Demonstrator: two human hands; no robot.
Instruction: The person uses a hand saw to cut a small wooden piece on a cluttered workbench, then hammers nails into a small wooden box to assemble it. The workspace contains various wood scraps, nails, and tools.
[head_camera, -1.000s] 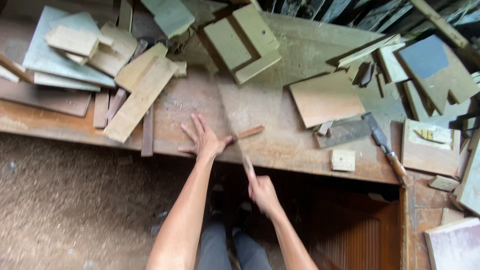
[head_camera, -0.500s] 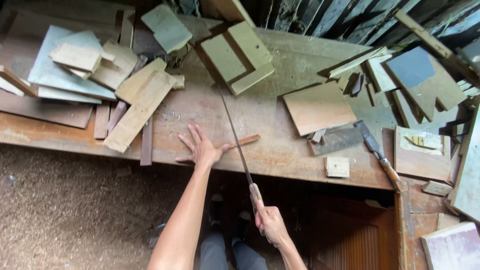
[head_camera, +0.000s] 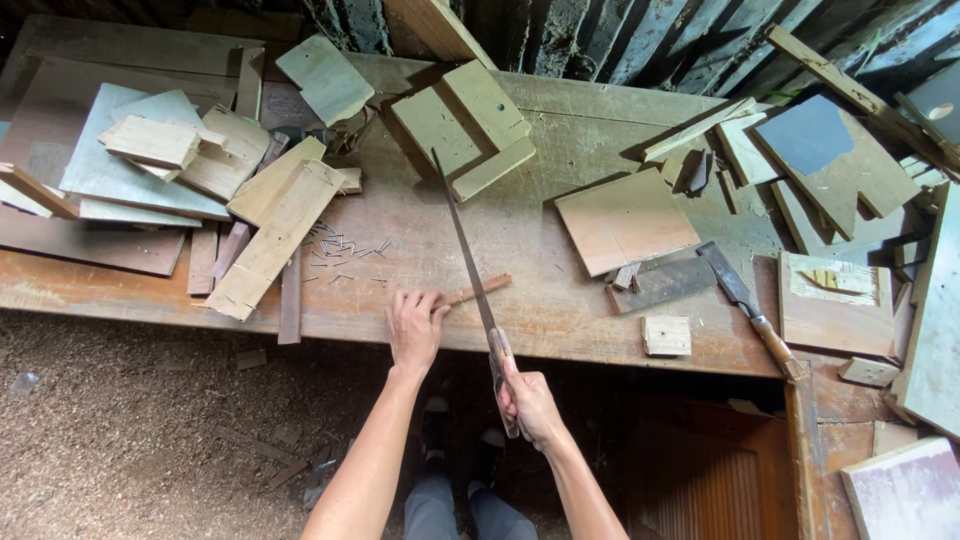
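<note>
While the right hand (head_camera: 528, 400) grips the handsaw (head_camera: 470, 270) handle, fingers wrapped shut, left hand (head_camera: 415, 325) presses flat, fingers extended, on a thin wood strip (head_camera: 480, 291) at the worktop (head_camera: 560, 320) edge. Blade crosses just beside fingertips: slip risks a cut. Loose nails (head_camera: 345, 255) beyond.

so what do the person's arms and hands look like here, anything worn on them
Both arms are bare as far as the view shows: no sleeves, gloves, watch or rings can be seen on the left hand or the right hand. Forearms are slim. Below them show grey trousers and dark shoes.
</note>
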